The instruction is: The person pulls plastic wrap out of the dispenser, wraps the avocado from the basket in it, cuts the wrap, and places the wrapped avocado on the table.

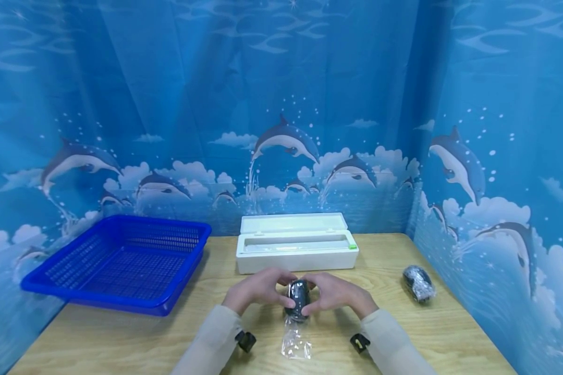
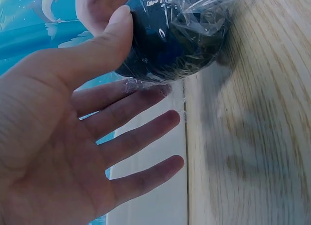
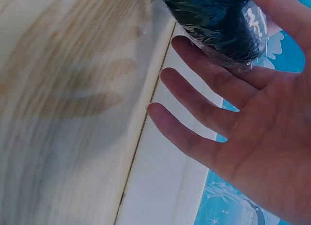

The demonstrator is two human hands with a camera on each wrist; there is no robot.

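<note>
A black, rounded object that looks like a computer mouse (image 1: pixel 298 294), covered in clear plastic film, is held between both hands just in front of the white box. My left hand (image 1: pixel 264 289) grips its left side between thumb and forefinger; in the left wrist view the other fingers are spread below it. From the right, my right hand (image 1: pixel 334 293) pinches the same mouse, its thumb on the near top part. A loose tail of clear film (image 1: pixel 296 341) trails from the mouse toward me. The film looks crinkled in the left wrist view.
Behind the hands stands a long white film-dispenser-like box (image 1: pixel 297 260) with its lid raised. A blue plastic basket (image 1: pixel 164 302) sits at the left. Another dark, film-wrapped object (image 1: pixel 419 284) lies near the right edge of the wooden table (image 1: pixel 136 346). Dolphin-print curtains surround the table.
</note>
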